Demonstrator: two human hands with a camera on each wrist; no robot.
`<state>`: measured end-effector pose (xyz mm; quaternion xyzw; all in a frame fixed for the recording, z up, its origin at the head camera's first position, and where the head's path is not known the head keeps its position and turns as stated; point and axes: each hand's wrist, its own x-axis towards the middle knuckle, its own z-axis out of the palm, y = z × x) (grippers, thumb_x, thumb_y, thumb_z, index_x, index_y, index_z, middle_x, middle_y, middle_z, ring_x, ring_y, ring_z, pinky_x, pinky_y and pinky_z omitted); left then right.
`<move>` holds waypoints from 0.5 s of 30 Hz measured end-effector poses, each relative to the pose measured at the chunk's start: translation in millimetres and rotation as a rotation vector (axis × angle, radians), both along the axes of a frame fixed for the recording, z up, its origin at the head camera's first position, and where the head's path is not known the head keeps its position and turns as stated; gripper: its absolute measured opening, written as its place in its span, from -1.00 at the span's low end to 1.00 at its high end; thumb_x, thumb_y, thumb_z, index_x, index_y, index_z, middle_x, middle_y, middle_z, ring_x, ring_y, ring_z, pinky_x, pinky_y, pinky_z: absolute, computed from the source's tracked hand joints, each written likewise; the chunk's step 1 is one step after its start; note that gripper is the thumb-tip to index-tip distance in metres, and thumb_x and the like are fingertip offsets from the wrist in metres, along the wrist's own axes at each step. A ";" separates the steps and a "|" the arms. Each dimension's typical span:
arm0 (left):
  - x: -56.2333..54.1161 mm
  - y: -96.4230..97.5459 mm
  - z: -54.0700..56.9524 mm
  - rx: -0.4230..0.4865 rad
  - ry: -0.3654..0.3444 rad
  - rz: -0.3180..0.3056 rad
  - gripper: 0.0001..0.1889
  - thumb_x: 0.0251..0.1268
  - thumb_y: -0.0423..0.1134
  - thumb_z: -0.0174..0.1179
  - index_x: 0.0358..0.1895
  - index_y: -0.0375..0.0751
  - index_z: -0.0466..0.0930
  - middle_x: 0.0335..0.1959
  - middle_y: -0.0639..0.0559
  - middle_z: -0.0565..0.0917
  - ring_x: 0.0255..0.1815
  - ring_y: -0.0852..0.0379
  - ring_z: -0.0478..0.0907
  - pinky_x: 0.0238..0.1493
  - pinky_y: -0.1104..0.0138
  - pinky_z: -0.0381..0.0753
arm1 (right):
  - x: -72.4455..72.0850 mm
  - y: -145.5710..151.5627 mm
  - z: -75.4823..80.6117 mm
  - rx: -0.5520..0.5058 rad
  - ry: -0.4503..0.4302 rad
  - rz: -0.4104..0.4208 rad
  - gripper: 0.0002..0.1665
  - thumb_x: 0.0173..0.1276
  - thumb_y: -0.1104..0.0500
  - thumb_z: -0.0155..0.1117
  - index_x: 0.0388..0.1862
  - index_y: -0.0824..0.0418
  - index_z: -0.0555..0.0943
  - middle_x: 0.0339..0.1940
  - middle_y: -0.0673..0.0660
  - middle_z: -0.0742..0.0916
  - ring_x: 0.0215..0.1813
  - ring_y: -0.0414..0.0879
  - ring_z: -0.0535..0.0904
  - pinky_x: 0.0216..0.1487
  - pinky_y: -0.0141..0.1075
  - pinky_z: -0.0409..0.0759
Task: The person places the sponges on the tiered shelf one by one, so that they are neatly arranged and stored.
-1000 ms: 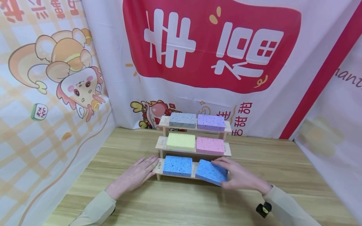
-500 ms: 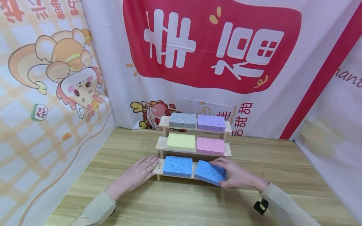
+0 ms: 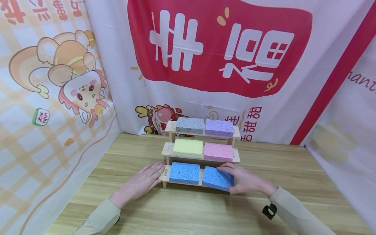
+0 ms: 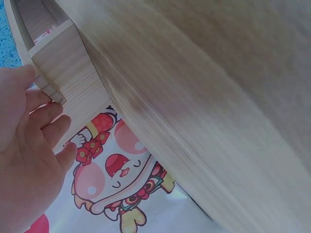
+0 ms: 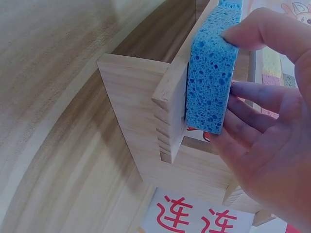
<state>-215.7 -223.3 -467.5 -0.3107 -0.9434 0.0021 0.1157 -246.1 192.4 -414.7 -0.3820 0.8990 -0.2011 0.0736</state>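
A three-tier wooden rack [image 3: 201, 181] stands on the table, with two sponges on each step. On the right of the lowest step, a blue sponge [image 3: 215, 178] sits slightly askew, its near right corner over the front edge. My right hand [image 3: 248, 181] pinches this sponge at its right end, thumb on one long side and fingers opposite, as the right wrist view shows. My left hand [image 3: 141, 182] lies with extended fingers against the left end of the lowest step. Beside the gripped sponge is another blue sponge [image 3: 184, 173], with a narrow gap between them.
The middle step holds a yellow sponge [image 3: 188, 147] and a pink sponge [image 3: 218, 150]; the top step holds a grey sponge [image 3: 189, 124] and a purple sponge [image 3: 219, 126]. Behind the rack hangs a printed cloth [image 3: 182, 88]. Wood-grain table [image 3: 176, 212] surface extends around it.
My right hand has shifted a little left with the blue sponge, which now sits straighter on the lowest step. My left hand has stayed in place.
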 end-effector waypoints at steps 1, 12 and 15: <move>-0.1 0.0 -0.3 -0.002 -0.003 0.002 -0.40 0.52 -0.03 0.01 0.49 -0.26 0.25 0.53 -0.17 0.29 0.53 -0.14 0.29 0.53 -0.08 0.26 | -0.4 -0.1 0.2 0.003 -0.001 0.002 -0.04 0.01 0.19 0.47 0.45 0.29 0.36 0.39 0.21 0.49 0.32 0.08 0.49 0.40 0.11 0.50; -0.5 0.0 -0.8 -0.001 -0.019 0.012 -0.40 0.53 -0.02 0.00 0.50 -0.25 0.23 0.54 -0.16 0.27 0.54 -0.13 0.28 0.56 -0.06 0.23 | -3.6 -1.1 -0.4 0.019 -0.008 -0.001 -0.02 0.00 0.23 0.41 0.48 0.29 0.32 0.46 0.29 0.43 0.41 0.20 0.42 0.42 0.19 0.44; -0.6 -0.3 -0.7 -0.004 -0.019 0.014 -0.39 0.53 -0.01 -0.01 0.50 -0.25 0.22 0.55 -0.14 0.25 0.54 -0.12 0.27 0.56 -0.05 0.23 | -3.7 -1.4 -0.3 0.020 -0.025 -0.009 -0.02 0.02 0.22 0.40 0.49 0.28 0.31 0.48 0.29 0.41 0.43 0.21 0.40 0.43 0.20 0.43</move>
